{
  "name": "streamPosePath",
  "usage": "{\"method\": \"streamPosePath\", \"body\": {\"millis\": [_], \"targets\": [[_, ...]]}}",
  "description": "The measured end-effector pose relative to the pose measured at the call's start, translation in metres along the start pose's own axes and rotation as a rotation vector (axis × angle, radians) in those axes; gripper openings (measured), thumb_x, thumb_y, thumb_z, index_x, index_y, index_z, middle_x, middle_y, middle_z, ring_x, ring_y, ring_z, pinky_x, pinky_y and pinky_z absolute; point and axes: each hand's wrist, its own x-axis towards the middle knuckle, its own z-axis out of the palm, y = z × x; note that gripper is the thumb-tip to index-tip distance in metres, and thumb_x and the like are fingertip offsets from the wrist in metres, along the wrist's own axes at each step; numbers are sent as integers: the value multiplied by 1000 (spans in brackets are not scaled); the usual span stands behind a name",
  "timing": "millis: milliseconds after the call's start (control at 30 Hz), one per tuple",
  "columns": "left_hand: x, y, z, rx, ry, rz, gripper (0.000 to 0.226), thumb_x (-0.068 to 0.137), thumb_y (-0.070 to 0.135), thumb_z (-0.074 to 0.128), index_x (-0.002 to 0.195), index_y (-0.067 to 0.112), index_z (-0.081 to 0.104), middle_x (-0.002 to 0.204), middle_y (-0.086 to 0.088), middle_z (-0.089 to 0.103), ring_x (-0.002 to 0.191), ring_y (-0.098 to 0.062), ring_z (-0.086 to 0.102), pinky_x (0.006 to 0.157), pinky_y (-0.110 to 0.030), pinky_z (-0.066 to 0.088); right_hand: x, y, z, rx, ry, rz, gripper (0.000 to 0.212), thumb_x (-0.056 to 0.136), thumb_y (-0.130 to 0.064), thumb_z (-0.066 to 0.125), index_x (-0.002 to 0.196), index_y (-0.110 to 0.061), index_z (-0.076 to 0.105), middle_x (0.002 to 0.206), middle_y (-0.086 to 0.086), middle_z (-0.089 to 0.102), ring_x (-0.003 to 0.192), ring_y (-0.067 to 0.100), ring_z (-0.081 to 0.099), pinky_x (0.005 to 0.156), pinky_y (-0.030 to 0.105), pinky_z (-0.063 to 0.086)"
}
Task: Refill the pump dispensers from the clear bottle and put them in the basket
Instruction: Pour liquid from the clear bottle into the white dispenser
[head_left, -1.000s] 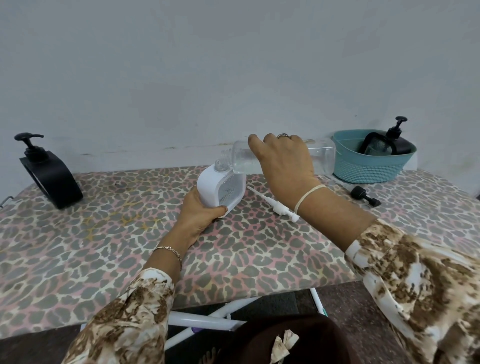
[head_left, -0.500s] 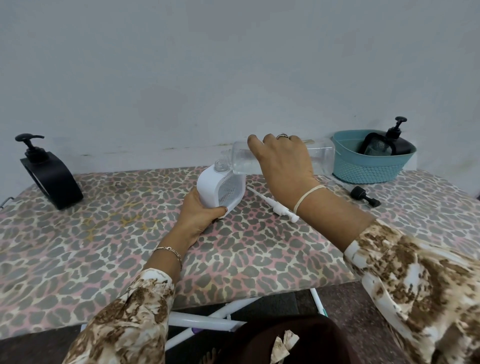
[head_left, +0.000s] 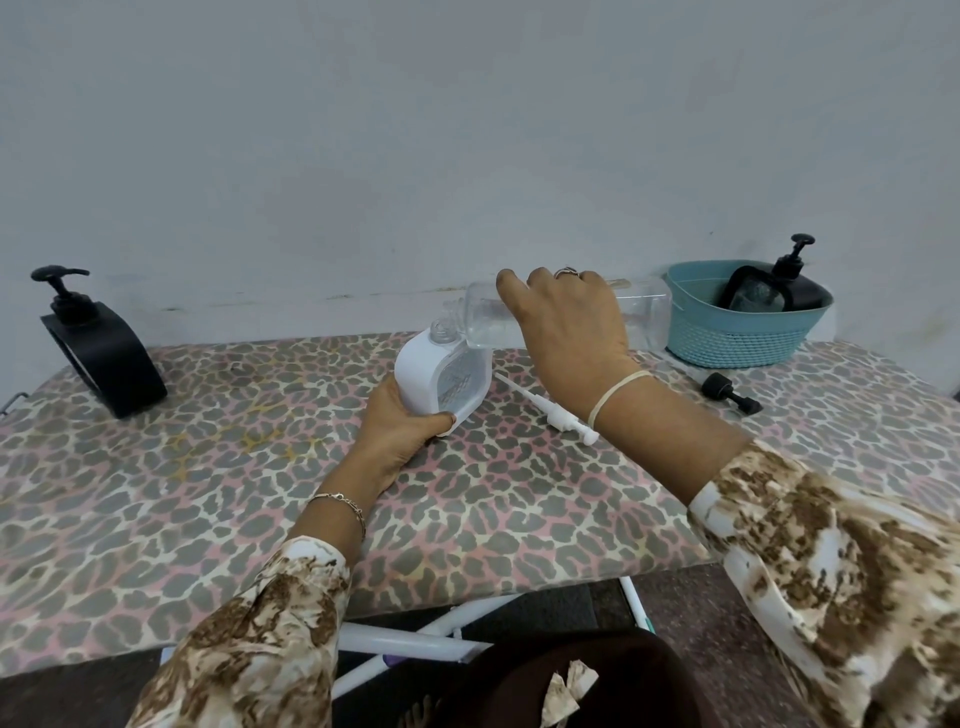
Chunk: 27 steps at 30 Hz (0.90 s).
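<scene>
The white dispenser stands mid-worktop, your left hand gripping its base. Your right hand clamps the clear bottle, tipped over its neck. The pump lies at 4 o'clock, the basket at 2.

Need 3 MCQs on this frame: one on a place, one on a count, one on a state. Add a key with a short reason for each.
1. Where does the teal basket stand?
A) far right of the table
B) by the left edge
C) on the floor

2. How many black dispensers are in view?
A) one
B) two
C) four

3. The white dispenser has its pump:
A) screwed on
B) off, lying on the table
C) in the basket

Key:
1 A: it stands at the far right, by the wall.
2 B: one at far left, another in the basket.
3 B: the white pump lies on the table. The right hand tips the clear bottle at the open neck, and the left hand holds the dispenser.
</scene>
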Motion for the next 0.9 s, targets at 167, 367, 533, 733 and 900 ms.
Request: {"method": "streamPosePath", "body": {"millis": [167,367,533,733,900], "targets": [[0,-1,0,3,2,6,63,60,-2,83,110,27,57,105,3,67,96,-12,64,71,-23,54,-1,1,-1,4,-2,5,63,76,3,58,131,-13,34,80,3,39,69,22,40,65,31,30],[-2,1,1,-8,-13,27,66,62,-3,82,112,30,55,107,4,66,97,-11,64,67,-21,55,-4,3,2,84,-47,57,59,69,4,64,119,-15,40,75,0,37,67,21,40,62,31,30],[-2,0,0,-23,-37,53,78,64,-4,81,129,25,49,119,-2,62,107,-16,61,74,-25,55,-4,12,14,159,-50,121,62,68,6,59,122,-20,43,72,-3,43,62,21,44,53,30,26],[-5,2,0,23,-31,77,84,66,2,82,134,28,42,127,0,56,114,-15,56,85,-27,51,-1,34,29,460,5,242,61,70,-12,60,127,-26,46,97,-4,68,82,24,63,59,30,48],[-5,4,-1,-10,-35,70,76,67,1,82,127,30,47,120,3,61,107,-12,60,80,-24,53,-1,51,39,859,-59,406,63,60,-29,77,117,-31,51,106,-10,66,88,14,63,71,32,54]]}}
